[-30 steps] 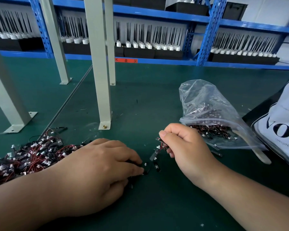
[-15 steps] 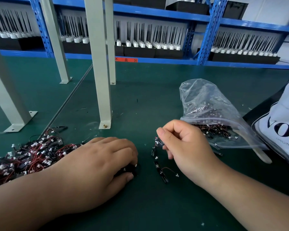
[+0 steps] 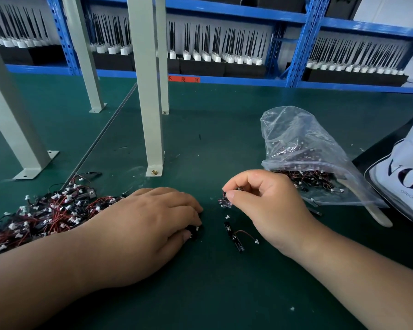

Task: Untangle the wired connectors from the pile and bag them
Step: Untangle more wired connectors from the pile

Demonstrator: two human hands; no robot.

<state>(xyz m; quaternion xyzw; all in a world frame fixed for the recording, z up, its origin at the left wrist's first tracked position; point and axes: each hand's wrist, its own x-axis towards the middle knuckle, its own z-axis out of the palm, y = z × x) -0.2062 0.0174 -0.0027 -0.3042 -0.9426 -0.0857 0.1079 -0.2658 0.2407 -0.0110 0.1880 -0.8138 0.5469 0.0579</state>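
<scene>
From the head camera, the right hand (image 3: 267, 206) pinches a small bunch of wired connectors (image 3: 225, 202) between thumb and first finger, just above the counter (image 3: 200, 294). The left hand (image 3: 148, 225) lies palm down, its fingers curled over a black connector (image 3: 193, 231). The hand hides most of that piece.

The clear zip bag (image 3: 303, 148) sits just past the right hand, on its right side. Its open end faces that hand and its closed end points away, so I think the right hand is the one to drop the bunch in.

The big pile (image 3: 41, 215) lies left of the left hand. One loose connector (image 3: 236, 236) lies between the hands. The wires in the pinched bunch are too small to count.
</scene>
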